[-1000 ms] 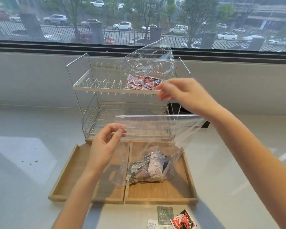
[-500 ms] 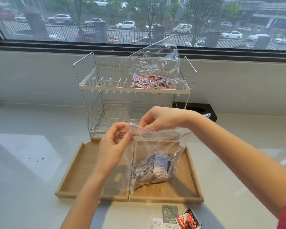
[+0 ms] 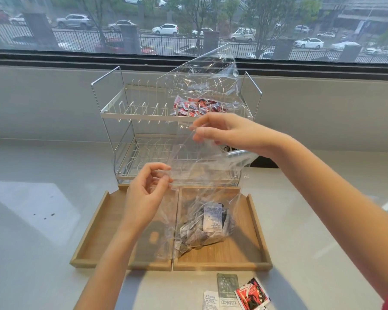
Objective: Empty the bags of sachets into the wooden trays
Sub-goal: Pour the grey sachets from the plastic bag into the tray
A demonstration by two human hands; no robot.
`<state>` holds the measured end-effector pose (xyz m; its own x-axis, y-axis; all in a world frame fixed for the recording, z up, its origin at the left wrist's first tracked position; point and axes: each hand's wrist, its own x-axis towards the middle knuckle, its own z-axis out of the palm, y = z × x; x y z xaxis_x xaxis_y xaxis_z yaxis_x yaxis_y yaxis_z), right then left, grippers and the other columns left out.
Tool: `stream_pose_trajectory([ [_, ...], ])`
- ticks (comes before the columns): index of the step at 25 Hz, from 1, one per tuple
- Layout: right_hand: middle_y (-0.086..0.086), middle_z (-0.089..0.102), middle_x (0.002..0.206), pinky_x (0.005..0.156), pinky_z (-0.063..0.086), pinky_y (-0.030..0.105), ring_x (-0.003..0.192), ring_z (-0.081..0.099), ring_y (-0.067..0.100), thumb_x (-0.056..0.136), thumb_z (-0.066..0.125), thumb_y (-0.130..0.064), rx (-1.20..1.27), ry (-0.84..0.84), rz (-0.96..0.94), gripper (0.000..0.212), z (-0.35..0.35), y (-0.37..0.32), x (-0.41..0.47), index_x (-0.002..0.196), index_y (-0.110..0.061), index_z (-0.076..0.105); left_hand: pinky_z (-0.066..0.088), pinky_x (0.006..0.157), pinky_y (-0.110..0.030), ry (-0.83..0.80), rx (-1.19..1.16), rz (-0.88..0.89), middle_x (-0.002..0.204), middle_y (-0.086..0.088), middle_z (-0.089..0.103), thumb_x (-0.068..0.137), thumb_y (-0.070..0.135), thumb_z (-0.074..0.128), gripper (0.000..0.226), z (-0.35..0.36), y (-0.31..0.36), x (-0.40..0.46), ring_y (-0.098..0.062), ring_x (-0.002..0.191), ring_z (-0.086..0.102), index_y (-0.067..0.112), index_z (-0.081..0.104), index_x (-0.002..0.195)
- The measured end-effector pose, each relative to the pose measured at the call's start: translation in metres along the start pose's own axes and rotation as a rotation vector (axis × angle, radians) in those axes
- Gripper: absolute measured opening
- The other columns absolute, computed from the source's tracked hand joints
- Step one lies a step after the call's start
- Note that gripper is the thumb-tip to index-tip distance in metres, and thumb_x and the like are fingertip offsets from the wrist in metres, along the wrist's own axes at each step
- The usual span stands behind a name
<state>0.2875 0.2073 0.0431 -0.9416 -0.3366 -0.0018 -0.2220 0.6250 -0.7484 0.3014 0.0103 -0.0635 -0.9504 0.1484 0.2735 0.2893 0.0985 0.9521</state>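
Above the right wooden tray (image 3: 259, 229), both hands (image 3: 143, 199) (image 3: 230, 133) apparently pinch the clear bag's (image 3: 202, 166) mouth, grips narrow.

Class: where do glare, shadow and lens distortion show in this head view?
Head view: glare streaks on the clear bag; pale window light patch on the counter; arm shadows cross the left tray; wide-angle lens bows the window sill.

- Just one view, from your head, angled forward and down.
- It sits close over the trays (image 3: 94, 222), facing the rack (image 3: 130, 117) and window (image 3: 188, 30).
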Motion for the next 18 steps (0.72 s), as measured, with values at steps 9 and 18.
stream_pose_trajectory([
  [9,-0.006,0.07,0.094,0.09,0.047,0.028,0.087,0.062,0.009,0.088,0.054,-0.029,-0.37,-0.079,0.124,0.017,-0.002,0.035,-0.002,0.095,-0.022,0.069,0.047,0.072,-0.011,0.106,0.03,0.005,0.083,0.007,0.067,0.09,0.018,0.047,0.016,-0.001,-0.004,0.002,0.0,0.079,0.062,0.023,0.058,0.079],
  [18,-0.008,0.071,0.097,0.094,0.046,0.021,0.094,0.064,0.004,0.086,0.052,-0.042,-0.263,0.055,0.073,0.032,-0.032,0.022,-0.019,0.104,-0.021,0.068,0.053,0.068,-0.014,0.112,-0.075,-0.006,0.08,0.002,0.065,0.091,0.018,0.044,0.018,-0.003,-0.002,0.008,0.0,0.072,0.066,0.024,0.057,0.081],
])
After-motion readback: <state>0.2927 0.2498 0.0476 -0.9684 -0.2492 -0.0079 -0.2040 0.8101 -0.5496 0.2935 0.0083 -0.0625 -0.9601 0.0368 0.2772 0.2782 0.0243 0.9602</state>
